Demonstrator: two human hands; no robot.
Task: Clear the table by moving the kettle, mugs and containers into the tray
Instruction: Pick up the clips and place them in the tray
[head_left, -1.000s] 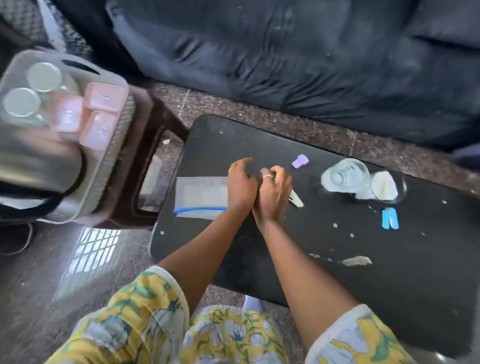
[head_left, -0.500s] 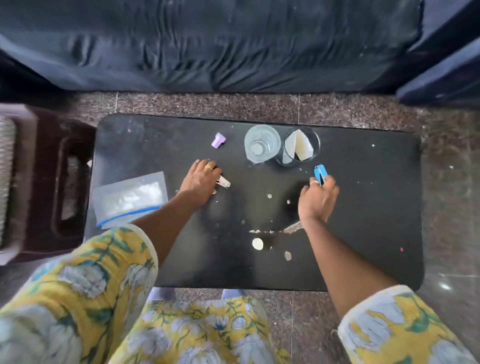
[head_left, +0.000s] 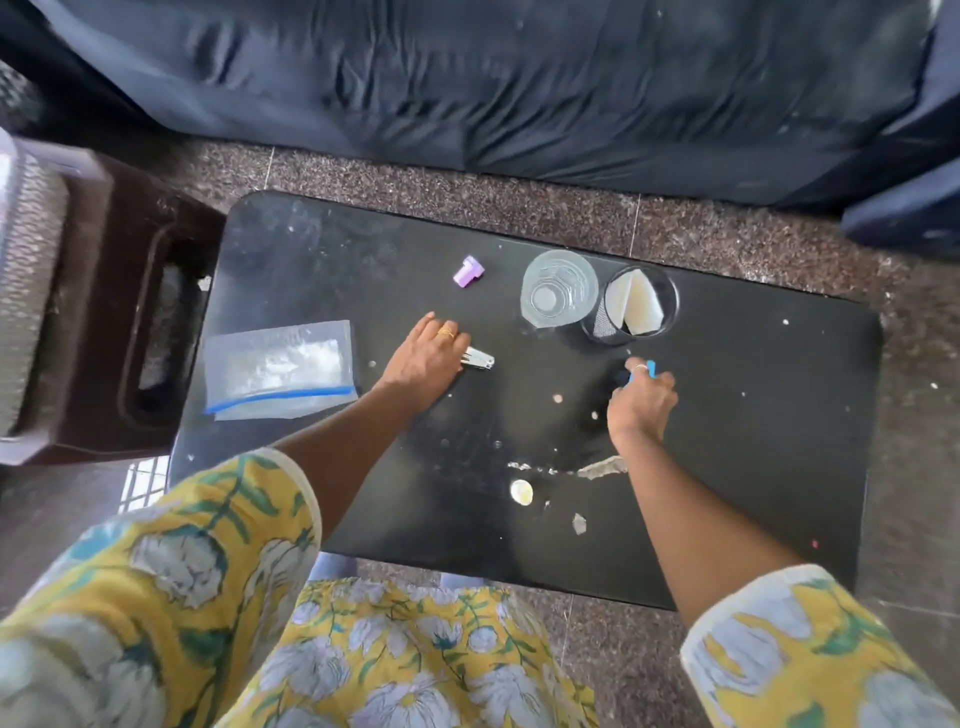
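- The left hand (head_left: 427, 354) lay palm-down on the black table (head_left: 779, 415), its fingers closed over one end of a small metal stapler (head_left: 479, 358), whose other end poked out to the right.
- The right hand (head_left: 643, 402) was curled shut around a small blue object (head_left: 649, 369), only its tip showing above the knuckles.
- A clear glass (head_left: 559, 294) stood upright towards the far edge, touching a black mesh cup (head_left: 635, 306) with white wedge-shaped pieces inside.
- A purple cap (head_left: 468, 271) lay left of the glass, and a zip bag (head_left: 280, 370) with a blue seal rested flat near the table's left end.
- A woven tray (head_left: 23, 291) sat on a brown stool (head_left: 130, 322) just left of the table; its contents were out of view.
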